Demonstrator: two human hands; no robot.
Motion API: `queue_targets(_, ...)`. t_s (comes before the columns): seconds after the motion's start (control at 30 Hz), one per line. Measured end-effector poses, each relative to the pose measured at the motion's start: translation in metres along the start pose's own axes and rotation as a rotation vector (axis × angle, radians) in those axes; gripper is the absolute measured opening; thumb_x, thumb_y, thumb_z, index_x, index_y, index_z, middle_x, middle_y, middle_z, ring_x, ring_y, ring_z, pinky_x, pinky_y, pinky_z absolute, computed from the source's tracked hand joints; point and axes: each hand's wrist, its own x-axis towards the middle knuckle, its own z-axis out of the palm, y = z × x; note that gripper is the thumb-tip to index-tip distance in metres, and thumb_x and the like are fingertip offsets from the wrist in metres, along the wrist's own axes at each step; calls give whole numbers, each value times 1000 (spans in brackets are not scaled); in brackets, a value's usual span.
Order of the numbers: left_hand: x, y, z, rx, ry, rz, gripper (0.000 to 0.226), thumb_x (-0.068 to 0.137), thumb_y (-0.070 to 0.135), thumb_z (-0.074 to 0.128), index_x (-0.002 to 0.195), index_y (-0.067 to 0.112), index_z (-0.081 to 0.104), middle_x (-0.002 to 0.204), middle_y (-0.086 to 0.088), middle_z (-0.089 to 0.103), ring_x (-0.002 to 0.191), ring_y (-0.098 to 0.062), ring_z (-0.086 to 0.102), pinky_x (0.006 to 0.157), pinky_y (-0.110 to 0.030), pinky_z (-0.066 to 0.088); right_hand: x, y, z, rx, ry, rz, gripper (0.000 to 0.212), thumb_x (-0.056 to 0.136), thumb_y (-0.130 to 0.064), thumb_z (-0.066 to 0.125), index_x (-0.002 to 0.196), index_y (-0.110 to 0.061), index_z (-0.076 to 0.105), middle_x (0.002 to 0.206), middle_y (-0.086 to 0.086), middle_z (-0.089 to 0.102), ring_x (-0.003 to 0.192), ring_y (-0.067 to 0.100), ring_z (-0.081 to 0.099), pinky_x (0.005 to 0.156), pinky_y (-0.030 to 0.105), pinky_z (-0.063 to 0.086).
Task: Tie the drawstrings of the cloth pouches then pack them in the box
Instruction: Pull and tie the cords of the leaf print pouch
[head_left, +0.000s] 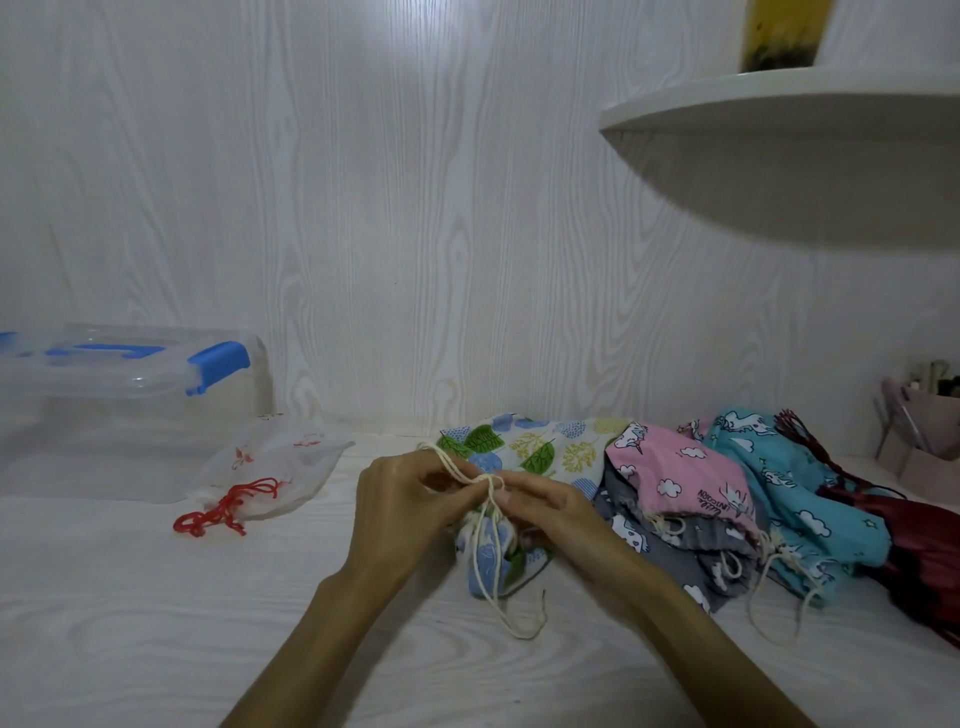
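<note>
A leaf-print cloth pouch (524, 447) lies at the table's middle, its gathered neck toward me. My left hand (400, 499) and my right hand (545, 506) meet over that neck, and both pinch its cream drawstring (491, 561), which crosses between my fingers and trails in loops toward me. A sheer white pouch (275, 467) with a knotted red drawstring (223, 512) lies to the left. Behind it stands the clear plastic box (124, 410) with blue latches, lid on. To the right lie a pink unicorn pouch (680, 478), a grey one (675, 561) and a teal one (779, 493).
A dark red pouch (919, 551) lies at the far right edge of the pile. A pink holder (930, 426) with tools stands at the back right. A white rounded shelf (805, 156) juts out overhead on the right. The wall runs close behind the table.
</note>
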Motion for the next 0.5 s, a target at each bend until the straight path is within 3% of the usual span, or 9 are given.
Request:
queue_targets(0.13, 1, -1, 2, -126, -95, -43, 14, 64, 26, 85, 74, 30, 77, 70, 8, 74, 63, -3, 69, 58, -25, 57, -1, 0, -3, 39, 21, 7, 20, 83, -18, 69, 101, -13, 74, 82, 0, 72, 69, 5, 59, 62, 15, 44)
queue_targets(0.23, 5, -1, 0, -282, -227, -186, 16, 69, 11, 80, 83, 18, 77, 77, 5, 76, 73, -6, 72, 65, -16, 55, -3, -4, -8, 14, 31, -30, 17, 78, -15, 74, 93, -9, 76, 82, 1, 74, 67, 1, 63, 57, 10, 44)
queue_targets(0.33, 7, -3, -3, -350, -386, -243, 15, 77, 9, 73, 92, 13, 76, 84, 5, 76, 82, -9, 72, 69, -16, 55, -4, -11, -13, -57, 142, -101, 7, 77, -11, 75, 84, -12, 76, 72, -1, 73, 63, 5, 65, 57, 14, 48)
queue_targets(0.4, 7, -1, -3, -347, -423, -241, 14, 80, 12, 71, 92, 17, 76, 86, 6, 76, 82, -7, 71, 68, -18, 55, -4, -9, -15, -317, 328, -232, 4, 76, -14, 76, 76, -17, 73, 71, -2, 71, 63, 8, 65, 58, 21, 52)
queue_targets(0.5, 5, 1, 0, -349, -394, -258, 12, 80, 13, 71, 89, 19, 77, 85, 6, 76, 80, -6, 71, 69, -20, 56, 1, -1, -15, -1021, 605, -528, 15, 69, -19, 76, 71, -21, 61, 67, -8, 61, 55, 9, 55, 47, 25, 42)
